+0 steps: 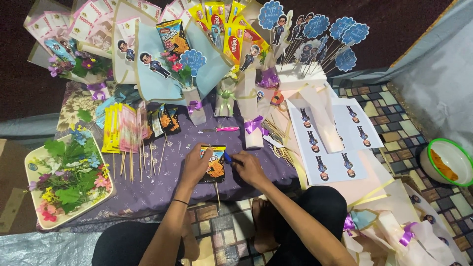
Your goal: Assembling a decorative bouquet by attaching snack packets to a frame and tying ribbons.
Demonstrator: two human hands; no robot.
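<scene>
At the far left sits a tray of artificial flowers (69,184), well apart from my hands. Next come snack packets on skewers (129,130), fanned out on the purple cloth (162,189), their sticks pointing toward me and near my left wrist. My left hand (196,165) presses its curled fingers on the left edge of the dark snack packet (215,165), which lies flat on the cloth right in front of me with a skewer (217,194) poking out below it. My right hand (249,167) pinches a small blue object (227,157) at the packet's right edge; I cannot tell what it is. Beyond the packet lies a pink-handled cutter (221,129), with bouquets (167,54) standing behind it. To the right are loose sticks, ribbon and sticker sheets (327,143), close to my right forearm. Farther right is a green-rimmed bowl (447,162) on the tiled mat. Bare cloth shows only just around the packet and toward my knees.
</scene>
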